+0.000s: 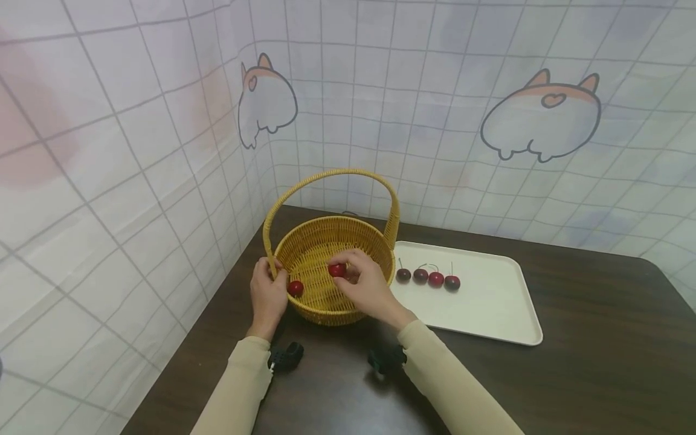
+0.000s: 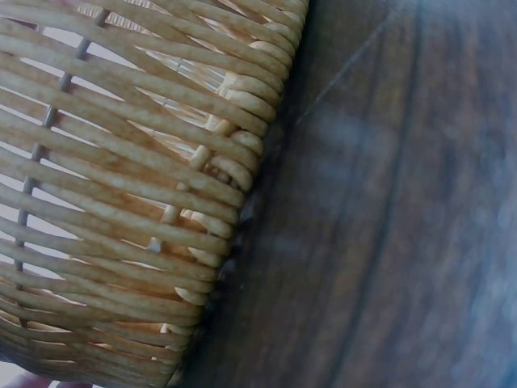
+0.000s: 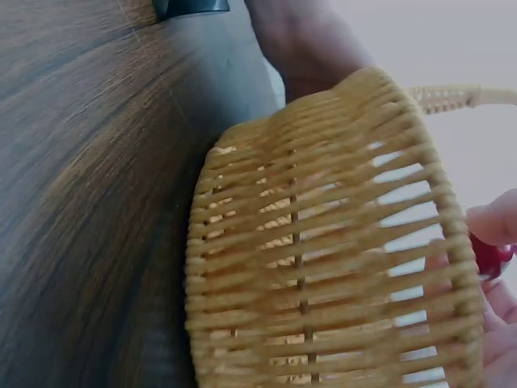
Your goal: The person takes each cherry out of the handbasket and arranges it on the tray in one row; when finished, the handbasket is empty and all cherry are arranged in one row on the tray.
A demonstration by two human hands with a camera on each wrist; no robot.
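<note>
A yellow wicker basket (image 1: 337, 317) with a tall arched handle stands on the dark table. My left hand (image 1: 267, 297) grips its left rim at the foot of the handle. Over the inside of the basket, my right hand (image 1: 368, 287) pinches a red cherry (image 1: 336, 270) between thumb and fingers. Another red cherry (image 1: 295, 289) lies in the basket, close to the left thumb. In the right wrist view the pinched cherry (image 3: 489, 257) shows just past the basket rim. The left wrist view is mostly filled by the woven basket side (image 2: 121, 178).
A white rectangular tray (image 1: 489, 308) lies right of the basket, touching or nearly touching it. Several dark red cherries with stems, such as one cherry (image 1: 452, 283), sit in a row on it. A cloth wall (image 1: 435, 151) rises behind the wooden table (image 1: 598, 314).
</note>
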